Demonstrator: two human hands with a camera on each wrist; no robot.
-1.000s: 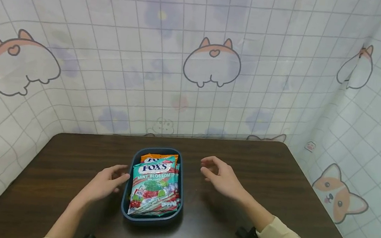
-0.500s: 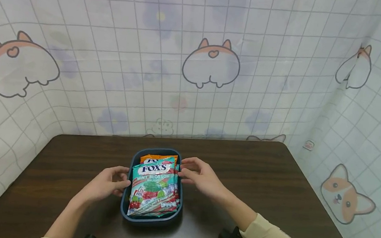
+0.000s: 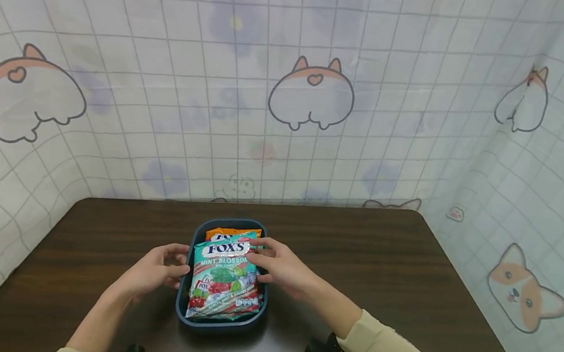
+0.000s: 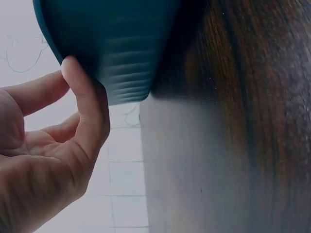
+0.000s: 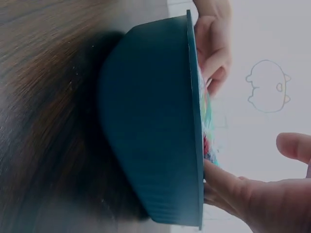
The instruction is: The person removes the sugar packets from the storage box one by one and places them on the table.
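A dark blue tub [image 3: 225, 327] with rounded corners holds FOX'S candy bags; a green-and-red Mint Blossom bag [image 3: 224, 279] lies on top. Behind its upper edge shows an orange bag [image 3: 224, 231]. My left hand [image 3: 150, 268] is at the tub's left side, fingers loosely bent; in the left wrist view, its fingertips [image 4: 70, 68] meet the rim. Over the tub's right rim reaches my right hand [image 3: 282, 268], fingertips at the Mint Blossom bag's upper right edge. The right wrist view shows its thumb [image 5: 291, 145] spread away from the fingers [image 5: 226, 187].
The tub stands on a dark brown wooden table [image 3: 356, 252]. A white grid-patterned cloth [image 3: 304, 161] with corgi drawings hangs behind and at both sides. A small black device [image 3: 323, 349] is strapped at the right wrist.
My right hand has come leftward from above the table, past the tub's right rim to the top bag. The left hand stays at the left rim, moving only slightly.
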